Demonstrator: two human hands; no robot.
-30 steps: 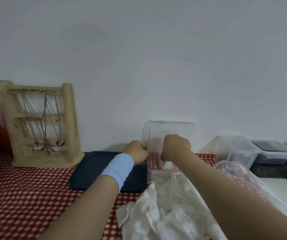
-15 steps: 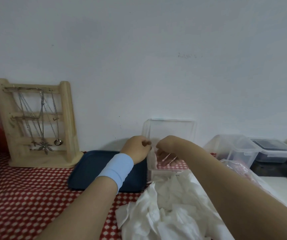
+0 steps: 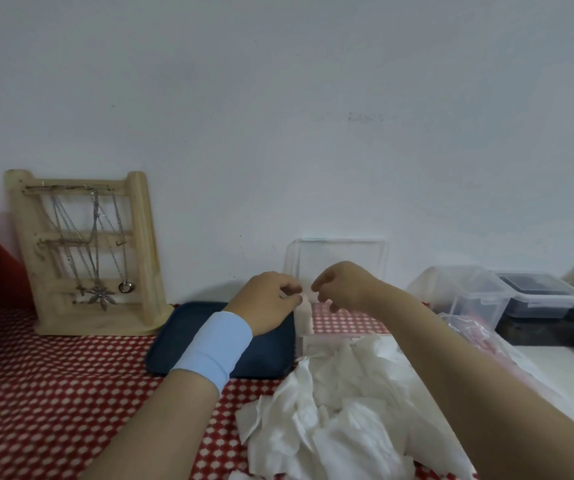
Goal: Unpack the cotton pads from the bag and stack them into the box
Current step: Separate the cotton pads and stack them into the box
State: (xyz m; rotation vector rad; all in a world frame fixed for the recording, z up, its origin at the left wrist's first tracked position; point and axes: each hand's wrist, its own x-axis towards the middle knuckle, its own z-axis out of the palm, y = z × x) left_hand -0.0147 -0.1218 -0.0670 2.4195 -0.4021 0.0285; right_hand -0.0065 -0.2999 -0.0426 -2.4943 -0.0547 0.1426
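cotton pads (image 3: pixel 304 318) upright in clear box (image 3: pixel 348 252)

- A home, seemingly a dressing-table corner against a plain white wall (image 3: pixel 278 98).
- Far left, a light wooden jewellery stand (image 3: pixel 140 258) hung with silver necklaces.
- A red-and-white patterned tablecloth (image 3: pixel 36 393) covers the surface.
- Far right, clear plastic lidded storage containers (image 3: pixel 469 296).

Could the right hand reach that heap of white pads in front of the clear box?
Probably yes: the heap lies uncovered just in front of the clear box, so the right hand need only draw back and lower.
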